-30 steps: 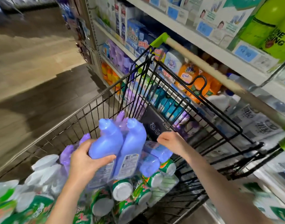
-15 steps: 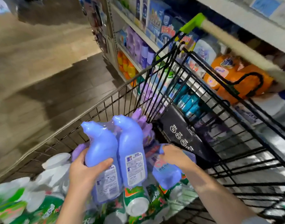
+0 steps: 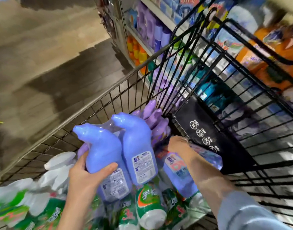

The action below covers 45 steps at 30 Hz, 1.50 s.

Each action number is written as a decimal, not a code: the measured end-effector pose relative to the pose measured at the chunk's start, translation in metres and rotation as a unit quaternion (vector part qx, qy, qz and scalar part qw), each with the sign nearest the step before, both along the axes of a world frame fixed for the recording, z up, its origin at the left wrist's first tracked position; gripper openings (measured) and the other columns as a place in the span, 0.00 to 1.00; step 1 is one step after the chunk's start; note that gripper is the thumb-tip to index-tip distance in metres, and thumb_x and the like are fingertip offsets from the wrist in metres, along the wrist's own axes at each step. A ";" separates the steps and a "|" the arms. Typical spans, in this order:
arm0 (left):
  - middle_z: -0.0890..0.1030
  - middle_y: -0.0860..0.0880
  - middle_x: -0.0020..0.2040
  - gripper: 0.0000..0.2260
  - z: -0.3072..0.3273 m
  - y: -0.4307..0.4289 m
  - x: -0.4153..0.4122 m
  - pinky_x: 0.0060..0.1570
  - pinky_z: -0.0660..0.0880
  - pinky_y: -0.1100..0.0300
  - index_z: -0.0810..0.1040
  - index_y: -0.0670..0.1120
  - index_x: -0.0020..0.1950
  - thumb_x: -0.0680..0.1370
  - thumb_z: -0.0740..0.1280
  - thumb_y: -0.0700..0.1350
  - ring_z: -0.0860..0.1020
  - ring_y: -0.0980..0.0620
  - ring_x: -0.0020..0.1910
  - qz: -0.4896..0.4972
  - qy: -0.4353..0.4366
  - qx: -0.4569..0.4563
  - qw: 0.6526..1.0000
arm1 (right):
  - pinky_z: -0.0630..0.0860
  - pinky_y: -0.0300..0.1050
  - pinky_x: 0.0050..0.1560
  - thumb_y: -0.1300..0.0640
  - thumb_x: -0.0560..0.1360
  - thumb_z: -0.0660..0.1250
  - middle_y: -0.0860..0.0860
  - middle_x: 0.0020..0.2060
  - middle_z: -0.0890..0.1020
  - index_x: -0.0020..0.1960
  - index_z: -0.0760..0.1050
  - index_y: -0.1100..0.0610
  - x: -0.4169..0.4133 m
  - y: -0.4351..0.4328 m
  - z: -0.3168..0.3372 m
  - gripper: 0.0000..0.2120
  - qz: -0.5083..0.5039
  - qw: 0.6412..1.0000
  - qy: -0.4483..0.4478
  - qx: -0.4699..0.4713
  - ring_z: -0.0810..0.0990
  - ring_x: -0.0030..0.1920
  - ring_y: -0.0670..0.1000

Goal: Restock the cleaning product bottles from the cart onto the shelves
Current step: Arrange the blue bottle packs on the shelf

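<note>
My left hand grips a shrink-wrapped pair of blue angled-neck cleaner bottles, held upright above the cart's load. My right hand reaches down into the wire cart and holds another wrapped pack of blue bottles lying on its side. Its fingers are hidden behind that pack. Purple bottle tops poke up just behind the two packs.
Green-and-white bottles and white-capped ones fill the cart's near end. The black child-seat flap stands right of my right hand. Stocked shelves with purple, orange and blue products run along the right; wooden floor lies left.
The view has dropped closer to the cart. My left hand has stood the twin pack more upright. My right hand went from hovering above to gripping the lying blue pack.
</note>
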<state>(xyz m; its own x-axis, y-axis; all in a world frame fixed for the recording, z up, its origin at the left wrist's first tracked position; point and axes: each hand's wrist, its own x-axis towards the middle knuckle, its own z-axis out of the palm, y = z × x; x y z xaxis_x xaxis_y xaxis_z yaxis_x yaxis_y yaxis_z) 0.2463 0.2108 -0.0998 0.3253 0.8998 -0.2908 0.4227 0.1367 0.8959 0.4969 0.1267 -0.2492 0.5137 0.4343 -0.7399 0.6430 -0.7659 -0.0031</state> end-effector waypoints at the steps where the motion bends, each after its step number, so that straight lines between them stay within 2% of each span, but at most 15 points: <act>1: 0.82 0.45 0.48 0.36 0.000 -0.001 0.000 0.30 0.71 0.76 0.78 0.45 0.50 0.45 0.72 0.57 0.77 0.58 0.36 0.004 0.002 -0.003 1.000 | 0.70 0.49 0.62 0.49 0.77 0.61 0.54 0.65 0.75 0.68 0.71 0.57 0.001 -0.002 0.001 0.21 -0.013 1.000 0.003 0.000 0.73 0.66 0.55; 4: 0.81 0.58 0.34 0.24 -0.001 -0.004 0.001 0.28 0.70 0.75 0.75 0.51 0.42 0.48 0.76 0.50 0.75 0.68 0.28 -0.013 0.023 0.004 1.000 | 0.75 0.44 0.51 0.51 0.77 0.64 0.54 0.61 0.79 0.65 0.74 0.59 -0.001 -0.003 0.004 0.20 -0.052 0.996 0.068 -0.005 0.79 0.58 0.52; 7: 0.80 0.67 0.35 0.21 -0.007 -0.008 0.000 0.30 0.70 0.74 0.75 0.53 0.41 0.51 0.76 0.49 0.76 0.68 0.32 -0.044 0.052 0.033 0.997 | 0.75 0.46 0.56 0.49 0.76 0.64 0.52 0.62 0.78 0.65 0.74 0.57 0.006 0.001 0.011 0.21 -0.042 0.998 0.041 -0.017 0.77 0.61 0.52; 10: 0.81 0.62 0.37 0.24 -0.007 -0.009 -0.002 0.31 0.72 0.67 0.76 0.54 0.42 0.48 0.73 0.59 0.76 0.61 0.32 -0.022 0.057 0.026 0.998 | 0.74 0.47 0.59 0.44 0.71 0.68 0.50 0.62 0.78 0.64 0.75 0.55 0.011 0.008 0.022 0.25 -0.066 0.998 0.024 0.000 0.77 0.62 0.52; 16: 0.81 0.53 0.42 0.26 0.001 -0.018 0.000 0.38 0.73 0.54 0.75 0.56 0.43 0.48 0.71 0.62 0.78 0.45 0.41 -0.015 0.070 0.028 0.997 | 0.75 0.45 0.57 0.47 0.71 0.70 0.56 0.58 0.78 0.62 0.74 0.59 0.008 -0.003 0.062 0.24 -0.061 0.993 0.071 0.077 0.78 0.58 0.56; 20: 0.81 0.53 0.44 0.26 0.011 -0.023 0.000 0.43 0.75 0.50 0.75 0.60 0.44 0.47 0.71 0.62 0.78 0.45 0.44 0.000 0.068 0.025 0.997 | 0.68 0.40 0.31 0.47 0.64 0.77 0.52 0.38 0.78 0.42 0.78 0.56 0.014 -0.015 0.074 0.15 -0.133 0.975 0.138 0.117 0.75 0.32 0.47; 25: 0.83 0.48 0.47 0.35 0.024 -0.031 -0.006 0.46 0.77 0.48 0.79 0.52 0.53 0.47 0.72 0.61 0.80 0.43 0.46 0.025 0.046 0.013 0.999 | 0.63 0.36 0.25 0.54 0.65 0.78 0.43 0.20 0.69 0.22 0.70 0.54 0.013 -0.043 0.109 0.20 -0.188 0.935 0.177 0.241 0.66 0.23 0.42; 28: 0.83 0.46 0.49 0.41 0.037 -0.039 -0.012 0.46 0.77 0.48 0.78 0.47 0.59 0.48 0.73 0.61 0.80 0.43 0.45 0.031 0.024 0.012 0.999 | 0.63 0.36 0.28 0.55 0.67 0.77 0.42 0.18 0.70 0.24 0.69 0.53 0.002 -0.071 0.139 0.20 -0.180 0.913 0.187 0.314 0.67 0.24 0.39; 31: 0.82 0.43 0.52 0.37 0.047 -0.051 -0.019 0.36 0.76 0.64 0.76 0.44 0.61 0.53 0.78 0.51 0.77 0.47 0.40 0.027 -0.003 0.021 0.999 | 0.66 0.36 0.32 0.58 0.68 0.76 0.40 0.22 0.75 0.29 0.71 0.50 -0.012 -0.104 0.169 0.16 -0.173 0.883 0.179 0.397 0.69 0.27 0.35; 33: 0.81 0.40 0.54 0.31 0.052 -0.061 -0.023 0.30 0.72 0.73 0.77 0.41 0.61 0.60 0.80 0.43 0.76 0.49 0.41 0.024 -0.015 0.032 0.999 | 0.69 0.43 0.36 0.57 0.67 0.76 0.44 0.28 0.77 0.32 0.72 0.53 -0.022 -0.127 0.187 0.13 -0.170 0.870 0.148 0.439 0.71 0.31 0.39; 35: 0.82 0.40 0.52 0.29 0.060 -0.073 -0.026 0.35 0.75 0.68 0.77 0.40 0.59 0.61 0.79 0.46 0.76 0.48 0.42 0.019 -0.034 0.040 0.998 | 0.73 0.46 0.38 0.57 0.66 0.77 0.49 0.31 0.80 0.35 0.75 0.57 -0.029 -0.147 0.203 0.11 -0.202 0.840 0.121 0.489 0.73 0.33 0.42; 37: 0.82 0.42 0.51 0.38 0.068 -0.086 -0.026 0.40 0.77 0.60 0.77 0.41 0.59 0.52 0.77 0.55 0.77 0.49 0.43 0.004 -0.053 0.051 0.997 | 0.72 0.36 0.35 0.61 0.67 0.77 0.45 0.30 0.79 0.35 0.75 0.55 -0.033 -0.167 0.219 0.11 -0.240 0.796 0.102 0.546 0.73 0.31 0.34; 38: 0.82 0.43 0.52 0.39 0.072 -0.092 -0.026 0.40 0.77 0.62 0.77 0.41 0.60 0.51 0.76 0.56 0.77 0.49 0.44 -0.001 -0.062 0.063 0.996 | 0.70 0.31 0.32 0.63 0.68 0.76 0.43 0.30 0.78 0.35 0.74 0.53 -0.036 -0.177 0.227 0.12 -0.248 0.779 0.093 0.568 0.72 0.29 0.31; 41: 0.81 0.42 0.48 0.31 0.093 -0.112 -0.021 0.33 0.74 0.70 0.78 0.42 0.56 0.55 0.75 0.49 0.76 0.55 0.37 -0.016 -0.089 0.100 0.991 | 0.70 0.28 0.33 0.61 0.68 0.76 0.45 0.33 0.78 0.39 0.73 0.54 -0.043 -0.204 0.254 0.11 -0.261 0.735 0.069 0.622 0.74 0.31 0.32; 45: 0.79 0.51 0.40 0.14 0.129 -0.143 -0.013 0.29 0.70 0.74 0.76 0.51 0.42 0.58 0.72 0.47 0.73 0.68 0.28 -0.048 -0.121 0.140 0.981 | 0.74 0.38 0.38 0.46 0.63 0.71 0.51 0.37 0.81 0.45 0.77 0.60 -0.052 -0.238 0.291 0.19 -0.262 0.680 0.030 0.684 0.79 0.39 0.45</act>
<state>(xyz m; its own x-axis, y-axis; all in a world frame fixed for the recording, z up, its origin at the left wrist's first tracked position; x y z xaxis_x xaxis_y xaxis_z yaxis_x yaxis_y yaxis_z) 0.2335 0.0675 0.0289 0.4415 0.8952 0.0607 0.1917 -0.1602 0.9683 0.4446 -0.1118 0.0413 0.8500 0.5060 0.1465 0.2503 -0.1433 -0.9575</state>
